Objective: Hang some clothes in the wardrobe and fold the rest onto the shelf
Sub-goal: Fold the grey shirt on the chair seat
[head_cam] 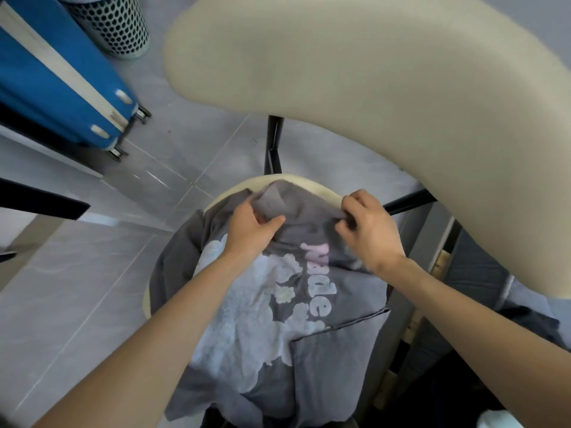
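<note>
Far left of the fingers, up and away: blue suitcase [58, 75] on wheels w/ a perforated bin [114, 23] behind it, both well apart from the work, no part in what follows.

Left hand [250, 230] pinches a turned-up flap of the grey t-shirt [278, 319] at its far edge, thumb on top, fingers [247, 208] tucked under the cloth. The shirt lies spread on the round chair seat [296, 180], print side up (white fluffy graphic + pink/white lettering), near half draping off the seat toward the person and hanging free below the forearms.

Right hand [367, 230], just right of the flap, has its fingers curled down into the same far edge, gripping a bunch of fabric. Both hands are clenched on cloth, neither released.

Above and right of the fingers: the chair's beige backrest [370, 88], close over the work area. Lower right: dark clothing [525, 329], partly hidden, prob. more of the pile.

Risks, as judgement:
- Seat is smaller than the shirt; the overhanging half could drag the lot off onto the floor once the far edge is lifted.
- Uneven grips (pinch vs bunch) may give a skewed fold or creased print.
- A high lift could snag cloth or knuckles on the backrest.
- Can't tell if this one is for hanging or folding; the wardrobe isn't in view.
</note>
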`<action>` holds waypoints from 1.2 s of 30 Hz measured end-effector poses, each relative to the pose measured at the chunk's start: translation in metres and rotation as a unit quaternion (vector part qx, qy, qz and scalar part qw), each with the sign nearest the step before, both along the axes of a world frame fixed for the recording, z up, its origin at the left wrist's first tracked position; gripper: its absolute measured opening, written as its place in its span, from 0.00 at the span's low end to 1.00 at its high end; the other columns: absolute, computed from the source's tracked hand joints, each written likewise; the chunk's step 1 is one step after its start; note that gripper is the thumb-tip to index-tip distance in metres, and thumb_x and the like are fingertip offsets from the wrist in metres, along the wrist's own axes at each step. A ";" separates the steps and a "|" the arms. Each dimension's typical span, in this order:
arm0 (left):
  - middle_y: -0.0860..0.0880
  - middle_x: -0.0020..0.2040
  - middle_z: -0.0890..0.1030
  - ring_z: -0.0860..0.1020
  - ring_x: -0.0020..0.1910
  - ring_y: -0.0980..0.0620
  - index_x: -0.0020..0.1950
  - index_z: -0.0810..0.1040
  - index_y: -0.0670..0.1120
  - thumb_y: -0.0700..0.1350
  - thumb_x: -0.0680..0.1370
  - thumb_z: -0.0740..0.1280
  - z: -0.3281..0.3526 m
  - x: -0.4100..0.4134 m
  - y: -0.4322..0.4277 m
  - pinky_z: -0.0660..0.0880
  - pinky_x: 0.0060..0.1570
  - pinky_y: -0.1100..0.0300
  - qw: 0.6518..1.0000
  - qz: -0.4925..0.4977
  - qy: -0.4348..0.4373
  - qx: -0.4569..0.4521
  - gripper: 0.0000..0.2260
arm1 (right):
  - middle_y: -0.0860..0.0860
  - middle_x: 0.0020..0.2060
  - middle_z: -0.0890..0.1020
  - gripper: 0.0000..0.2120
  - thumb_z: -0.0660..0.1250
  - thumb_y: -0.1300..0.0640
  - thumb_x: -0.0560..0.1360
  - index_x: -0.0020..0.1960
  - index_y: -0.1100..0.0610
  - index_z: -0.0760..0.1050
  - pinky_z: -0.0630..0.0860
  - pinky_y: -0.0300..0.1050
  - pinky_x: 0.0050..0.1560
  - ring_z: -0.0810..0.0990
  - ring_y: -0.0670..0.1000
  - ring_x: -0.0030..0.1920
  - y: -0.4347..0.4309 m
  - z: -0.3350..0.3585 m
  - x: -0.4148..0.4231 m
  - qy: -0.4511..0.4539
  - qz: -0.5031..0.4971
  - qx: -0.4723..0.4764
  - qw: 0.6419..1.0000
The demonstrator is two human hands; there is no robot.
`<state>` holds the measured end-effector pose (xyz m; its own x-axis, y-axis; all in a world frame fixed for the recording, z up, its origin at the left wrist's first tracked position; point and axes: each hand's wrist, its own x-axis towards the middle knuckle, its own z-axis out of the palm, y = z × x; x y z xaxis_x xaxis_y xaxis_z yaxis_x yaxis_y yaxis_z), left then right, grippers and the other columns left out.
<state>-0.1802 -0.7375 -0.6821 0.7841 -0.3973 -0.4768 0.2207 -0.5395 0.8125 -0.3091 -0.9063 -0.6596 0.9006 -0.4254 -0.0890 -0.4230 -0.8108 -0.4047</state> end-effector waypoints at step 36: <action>0.45 0.44 0.81 0.80 0.44 0.51 0.47 0.82 0.37 0.35 0.78 0.64 0.016 -0.010 0.013 0.72 0.45 0.70 0.991 -0.039 -0.128 0.020 0.07 | 0.59 0.40 0.81 0.04 0.61 0.56 0.80 0.49 0.55 0.67 0.76 0.59 0.48 0.79 0.63 0.44 -0.020 0.015 0.033 -0.022 -0.148 0.210 0.966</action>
<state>-0.1905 -0.7246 -0.6657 0.8487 -0.4463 -0.2839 -0.0331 -0.5804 0.8136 -0.2757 -0.9262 -0.6442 0.7520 -0.5999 -0.2733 -0.5857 -0.4177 -0.6946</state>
